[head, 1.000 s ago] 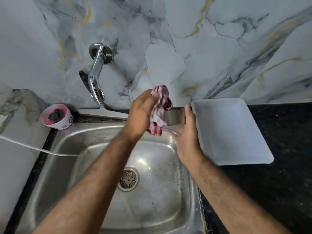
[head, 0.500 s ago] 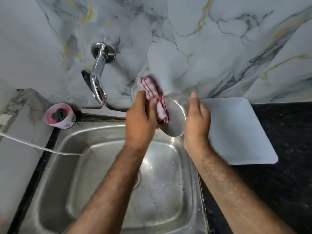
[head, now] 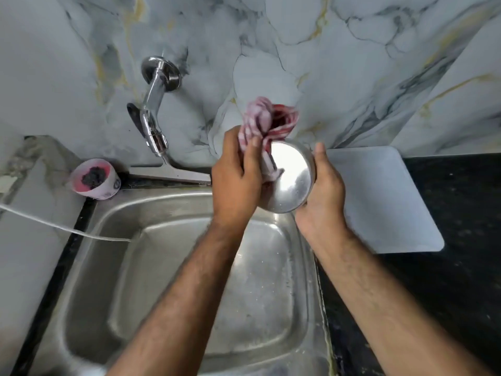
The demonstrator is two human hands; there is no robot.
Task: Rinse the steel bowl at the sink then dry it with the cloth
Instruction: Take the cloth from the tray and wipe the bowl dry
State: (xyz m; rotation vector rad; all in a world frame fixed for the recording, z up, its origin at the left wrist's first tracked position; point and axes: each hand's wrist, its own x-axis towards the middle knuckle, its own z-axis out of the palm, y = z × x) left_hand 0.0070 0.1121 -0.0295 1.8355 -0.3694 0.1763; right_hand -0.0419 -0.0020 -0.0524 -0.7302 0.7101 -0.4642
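The steel bowl (head: 291, 180) has tilted, shiny base showing; right hand (head: 322, 196) grips it, left hand (head: 234, 183) clutches cloth (head: 264, 120).

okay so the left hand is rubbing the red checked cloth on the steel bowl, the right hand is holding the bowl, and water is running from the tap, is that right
Not quite: the head view shows no water coming from the tap. The rest holds: the left hand is rubbing the red checked cloth on the steel bowl, and the right hand is holding the bowl.

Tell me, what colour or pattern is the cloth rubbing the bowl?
The cloth is red and white, checked or striped, seen in the head view, the only one.
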